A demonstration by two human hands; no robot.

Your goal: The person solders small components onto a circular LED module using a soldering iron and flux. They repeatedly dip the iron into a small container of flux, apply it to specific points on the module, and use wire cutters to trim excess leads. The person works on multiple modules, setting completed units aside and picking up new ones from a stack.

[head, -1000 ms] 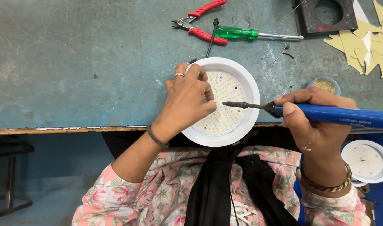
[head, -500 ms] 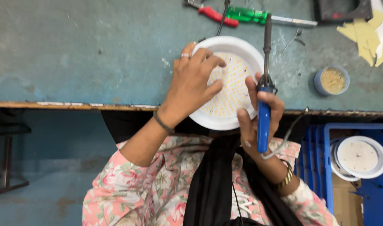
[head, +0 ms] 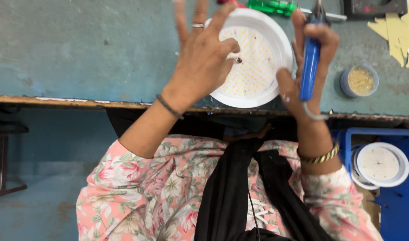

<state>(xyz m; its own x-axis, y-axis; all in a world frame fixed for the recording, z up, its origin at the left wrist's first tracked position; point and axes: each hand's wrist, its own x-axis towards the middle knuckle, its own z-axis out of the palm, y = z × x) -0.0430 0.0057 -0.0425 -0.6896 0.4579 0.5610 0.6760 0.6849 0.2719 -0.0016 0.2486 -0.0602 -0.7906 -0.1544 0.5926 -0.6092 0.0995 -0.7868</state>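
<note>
Two hands work over a round white LED panel [head: 253,62] at the table's [head: 79,53] near edge. Left hand [head: 202,58] rests spread on it; right hand [head: 309,67] clasps a blue-handled soldering iron [head: 310,67]. Nearby, a small tub [head: 359,80] holds yellowish paste; a blue crate [head: 392,138] holds another white panel [head: 380,164].

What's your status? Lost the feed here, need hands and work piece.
Left hand resting on round white LED panel, fingers spread. Right hand gripping blue-handled soldering iron, upright beside the panel. Small pot to the right, clear of both.
</note>
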